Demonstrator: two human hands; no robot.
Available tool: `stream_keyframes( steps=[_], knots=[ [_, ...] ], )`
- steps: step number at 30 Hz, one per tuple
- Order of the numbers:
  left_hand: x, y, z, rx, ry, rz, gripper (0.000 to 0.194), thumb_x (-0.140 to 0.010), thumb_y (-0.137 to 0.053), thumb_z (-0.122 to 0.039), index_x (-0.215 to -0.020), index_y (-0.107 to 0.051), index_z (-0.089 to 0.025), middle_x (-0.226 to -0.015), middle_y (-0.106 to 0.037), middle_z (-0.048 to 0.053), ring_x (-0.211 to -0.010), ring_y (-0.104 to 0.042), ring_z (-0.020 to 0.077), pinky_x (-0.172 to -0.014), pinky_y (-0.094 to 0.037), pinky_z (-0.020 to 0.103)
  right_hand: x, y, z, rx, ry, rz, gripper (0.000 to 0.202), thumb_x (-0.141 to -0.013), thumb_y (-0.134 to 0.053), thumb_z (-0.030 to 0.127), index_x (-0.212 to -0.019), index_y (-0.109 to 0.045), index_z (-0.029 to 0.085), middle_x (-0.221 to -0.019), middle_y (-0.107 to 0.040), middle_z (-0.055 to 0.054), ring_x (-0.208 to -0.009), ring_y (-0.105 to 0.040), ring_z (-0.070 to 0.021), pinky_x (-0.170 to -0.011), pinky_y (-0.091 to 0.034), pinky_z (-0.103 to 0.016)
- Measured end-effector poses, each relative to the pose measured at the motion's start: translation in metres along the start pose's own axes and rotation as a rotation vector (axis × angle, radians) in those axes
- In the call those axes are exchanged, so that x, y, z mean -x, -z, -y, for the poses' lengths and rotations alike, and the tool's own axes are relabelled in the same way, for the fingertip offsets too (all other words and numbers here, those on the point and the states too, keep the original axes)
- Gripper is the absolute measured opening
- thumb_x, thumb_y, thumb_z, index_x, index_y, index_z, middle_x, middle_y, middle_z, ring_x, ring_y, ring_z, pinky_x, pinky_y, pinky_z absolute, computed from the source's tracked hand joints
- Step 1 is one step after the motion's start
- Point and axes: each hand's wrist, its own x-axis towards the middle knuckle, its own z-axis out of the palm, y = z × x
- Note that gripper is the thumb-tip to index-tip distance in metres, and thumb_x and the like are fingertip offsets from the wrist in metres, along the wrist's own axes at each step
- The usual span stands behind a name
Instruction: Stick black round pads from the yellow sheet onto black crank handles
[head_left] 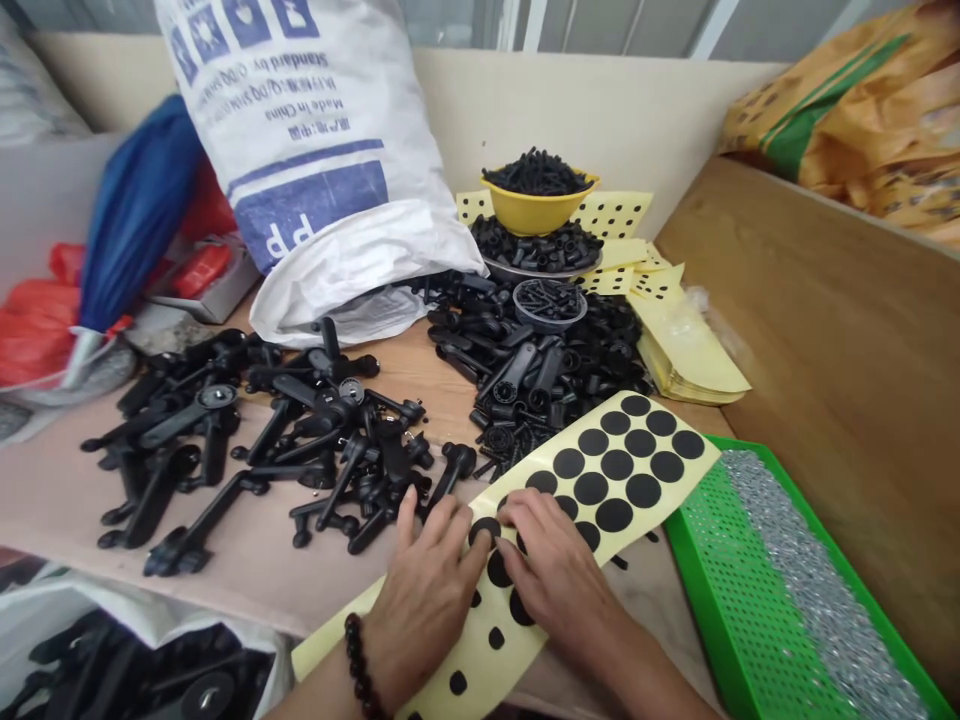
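A yellow backing sheet (517, 660) with black round stickers lies slantwise at the front of the table. Its upper part carries rows of large black discs; lower down show small black dots where there are no discs. On the sheet, my left hand (427, 590) is closed, its fingertips at the edge of one black round sticker (484, 528). From the other side my right hand (555, 565) reaches the same sticker with bent thumb and forefinger, also closed. Whether the sticker is partly lifted I cannot tell. My fingers hide some neighbouring discs.
Black plastic crank handles (330, 430) are heaped on the left. Behind stand a white sack (315, 130), a yellow bowl (536, 210) of black parts and stacked yellow sheets (694, 350). A green basket (750, 590) of small metal pieces is at right.
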Motion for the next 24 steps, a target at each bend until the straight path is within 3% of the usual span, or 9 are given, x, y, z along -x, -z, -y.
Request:
stream_keyframes(
  steps=[6, 12, 20, 24],
  knots=[
    [0.0039, -0.0034, 0.0023, 0.035, 0.000, -0.056, 0.023, -0.090, -0.045, -0.012, -0.101, -0.062, -0.022, -0.108, -0.061, 0.005, -0.111, -0.048, 0.0223, -0.110, -0.015, 0.053, -0.0057, -0.0014, 0.0028, 0.158, 0.062, 0.015, 0.017, -0.083, -0.041, 0.005, -0.084, -0.052, 0.018, -0.088, -0.057, -0.010, -0.077, -0.052, -0.0251, -0.066, -0.046, -0.039],
    [0.0042, -0.0024, 0.0035, 0.022, -0.007, -0.035, 0.021, -0.092, -0.044, -0.016, -0.104, -0.061, -0.022, -0.109, -0.061, 0.004, -0.110, -0.049, 0.0212, -0.109, -0.017, 0.053, -0.0071, 0.0059, 0.0041, -0.080, 0.036, 0.038, 0.017, -0.087, -0.040, 0.006, -0.083, -0.050, 0.019, -0.091, -0.054, -0.008, -0.081, -0.053, -0.0215, -0.071, -0.049, -0.036],
    [0.0069, -0.0011, 0.0024, 0.026, -0.004, -0.017, 0.022, -0.093, -0.043, -0.015, -0.105, -0.060, -0.021, -0.111, -0.062, 0.005, -0.112, -0.049, 0.0221, -0.108, -0.019, 0.054, -0.0050, 0.0011, -0.0011, -0.081, -0.016, -0.044, 0.015, -0.086, -0.043, 0.007, -0.091, -0.049, 0.020, -0.099, -0.052, -0.009, -0.091, -0.054, -0.0229, -0.075, -0.050, -0.036],
    [0.0061, -0.0008, 0.0022, 0.015, -0.008, -0.007, 0.022, -0.091, -0.045, -0.013, -0.104, -0.060, -0.020, -0.111, -0.062, 0.006, -0.111, -0.049, 0.0226, -0.107, -0.021, 0.055, -0.0068, 0.0023, -0.0019, -0.079, -0.016, 0.005, 0.014, -0.087, -0.041, 0.007, -0.089, -0.049, 0.019, -0.100, -0.052, -0.010, -0.089, -0.054, -0.0222, -0.075, -0.050, -0.036]
  ],
)
